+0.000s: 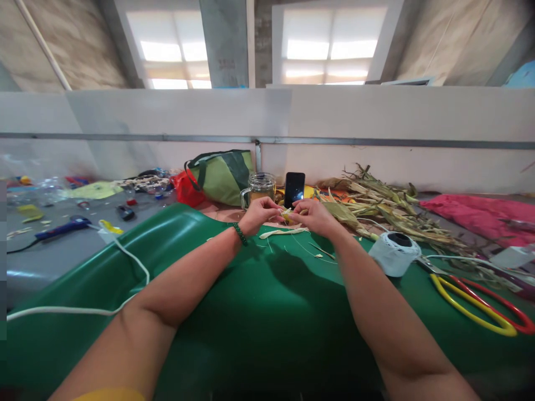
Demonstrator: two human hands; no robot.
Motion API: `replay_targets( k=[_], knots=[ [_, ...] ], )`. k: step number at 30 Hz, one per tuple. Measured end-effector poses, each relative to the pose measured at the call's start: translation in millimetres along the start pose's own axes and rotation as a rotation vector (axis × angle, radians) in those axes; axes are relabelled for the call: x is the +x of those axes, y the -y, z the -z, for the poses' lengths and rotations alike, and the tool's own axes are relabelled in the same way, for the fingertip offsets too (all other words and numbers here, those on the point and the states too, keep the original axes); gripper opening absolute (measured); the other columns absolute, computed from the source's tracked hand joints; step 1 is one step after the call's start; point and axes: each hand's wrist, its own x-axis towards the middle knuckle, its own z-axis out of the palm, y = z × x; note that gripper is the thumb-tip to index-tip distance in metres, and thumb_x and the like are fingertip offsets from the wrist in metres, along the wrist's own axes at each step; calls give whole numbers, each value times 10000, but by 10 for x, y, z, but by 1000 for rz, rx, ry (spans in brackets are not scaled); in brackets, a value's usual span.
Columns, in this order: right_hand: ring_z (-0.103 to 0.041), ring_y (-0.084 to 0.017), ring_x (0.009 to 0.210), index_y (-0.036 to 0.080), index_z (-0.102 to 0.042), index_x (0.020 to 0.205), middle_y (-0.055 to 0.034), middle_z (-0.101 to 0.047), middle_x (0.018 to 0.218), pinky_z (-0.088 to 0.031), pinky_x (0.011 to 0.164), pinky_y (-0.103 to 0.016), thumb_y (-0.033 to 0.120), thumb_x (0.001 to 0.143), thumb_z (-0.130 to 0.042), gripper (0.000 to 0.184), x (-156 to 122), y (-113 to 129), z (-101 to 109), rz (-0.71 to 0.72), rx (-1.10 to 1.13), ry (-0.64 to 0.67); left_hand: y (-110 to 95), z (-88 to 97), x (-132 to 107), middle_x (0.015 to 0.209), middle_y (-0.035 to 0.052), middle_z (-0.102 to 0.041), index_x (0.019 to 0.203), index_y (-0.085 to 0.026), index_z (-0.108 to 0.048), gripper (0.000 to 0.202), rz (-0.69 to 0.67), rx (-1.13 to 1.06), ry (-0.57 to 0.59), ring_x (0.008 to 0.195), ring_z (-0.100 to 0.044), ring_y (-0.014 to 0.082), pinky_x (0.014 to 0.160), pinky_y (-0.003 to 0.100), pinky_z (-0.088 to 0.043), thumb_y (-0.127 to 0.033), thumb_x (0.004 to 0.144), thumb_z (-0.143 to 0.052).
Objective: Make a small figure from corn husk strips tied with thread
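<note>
Steady both forearms [204, 264] over the green mat [251, 323], working on the near side of the phone [295, 188]. Pinch lightly with left hand [258, 214] and right hand [316, 216], both closed at the fingertips on the pale piece [286, 213], held between them just in front of the phone. Better to turn slowly and pull evenly, as likely thin and easily torn. Looks small, cream to yellow, wispy at the edges; too blurred to tell the exact shape.
</note>
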Motion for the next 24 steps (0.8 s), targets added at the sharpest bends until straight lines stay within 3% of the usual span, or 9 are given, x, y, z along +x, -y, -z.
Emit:
replay_targets(
  k=[4,9,13,18,21,24],
  knots=[
    [-587,-156,703,151,-642,576,-71,-641,850,-456,602,-256,285,662,-680,164,21,-33,-9,60,-74,43,-52,13,-4,793,51,-698,606,-137,-464,228,103,-157,-70,592,-646,75,595,184,-524,-17,662,-649],
    [-558,-148,652,158,-596,511,-26,-604,646,-404,574,-238,274,653,-672,199,43,-67,20,82,-93,34,-110,-4,-36,839,57,-698,605,-148,-447,248,137,-221,-36,574,-615,60,582,186,-516,-17,664,-649],
    [-463,-110,504,156,-614,547,12,-532,509,-329,480,-228,312,660,-646,196,39,-61,52,-11,-63,27,-119,-2,-51,783,40,-693,562,-155,-418,244,100,-182,-11,563,-578,66,513,184,-462,-16,613,-613],
    [-449,-101,462,153,-609,564,12,-539,487,-314,448,-220,337,660,-609,207,21,-12,36,-93,4,20,-158,-6,-85,596,1,-619,570,-164,-430,165,12,-114,148,473,-496,67,469,197,-404,-28,557,-523],
    [-487,-112,478,161,-590,544,3,-562,496,-347,456,-220,336,636,-623,200,13,22,40,-122,71,-22,-167,-57,-122,495,-35,-513,637,-168,-482,108,28,-80,222,459,-473,77,478,204,-413,-76,589,-510],
    [-489,-107,464,170,-577,519,10,-555,472,-363,458,-217,295,602,-642,163,-2,79,70,-180,171,-67,-142,-101,-132,485,-53,-471,691,-170,-496,58,38,66,193,456,-455,80,501,219,-433,-157,669,-548]
  ],
)
